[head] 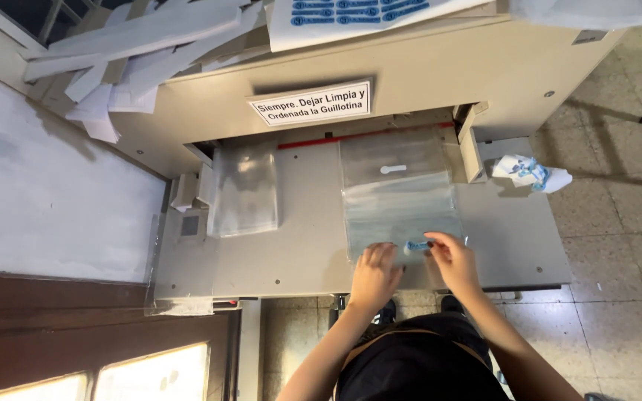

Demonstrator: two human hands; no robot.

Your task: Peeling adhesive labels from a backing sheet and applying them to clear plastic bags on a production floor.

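A small blue-and-white label (417, 245) sits at the near edge of a stack of clear plastic bags (399, 194), pinched between the thumb and fingertips of the right hand (453, 258), which curls over the bags' lower right corner. At nine o'clock from the label, the left hand (374, 273) lies flat with fingers spread, pressing on the bags' lower left corner. The bags rest on the beige bed of a paper-cutting machine (306, 245), their far end reaching toward the red line (365, 135) under the blade housing at twelve o'clock; a white hang slot shows near their top. At ten o'clock, well apart, a second, smaller pile of clear bags (245, 187) lies on the same bed. At two o'clock from the hands, a crumpled scrap of blue-and-white paper (530, 172) sits on the machine's right wing. Farther out at eleven o'clock, long white paper offcuts (135, 44) are heaped on the machine's top, with a sheet of blue labels (358, 10) at twelve.
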